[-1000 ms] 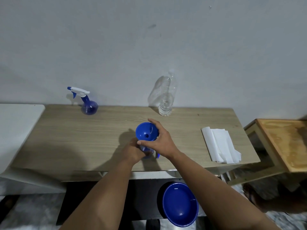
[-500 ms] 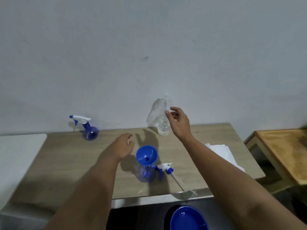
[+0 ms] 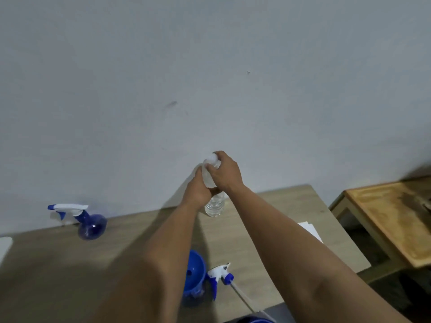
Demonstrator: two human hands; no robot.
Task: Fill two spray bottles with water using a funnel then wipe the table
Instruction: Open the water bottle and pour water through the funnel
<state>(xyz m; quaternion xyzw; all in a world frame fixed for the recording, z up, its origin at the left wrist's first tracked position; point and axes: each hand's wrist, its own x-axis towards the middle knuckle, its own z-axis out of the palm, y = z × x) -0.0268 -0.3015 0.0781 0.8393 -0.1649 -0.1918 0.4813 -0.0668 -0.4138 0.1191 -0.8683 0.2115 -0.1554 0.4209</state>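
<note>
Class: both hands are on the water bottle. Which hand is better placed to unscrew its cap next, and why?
Right. The right hand already sits at the cap, while the left hand wraps the water bottle lower down, steadying it.

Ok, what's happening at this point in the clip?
A person has both hands on a clear water bottle standing at the back of the table: the left hand grips its body, the right hand is at the cap. Nearer, a blue funnel sits in an open spray bottle, its spray head lying beside it. A second spray bottle stands untouched.
</note>
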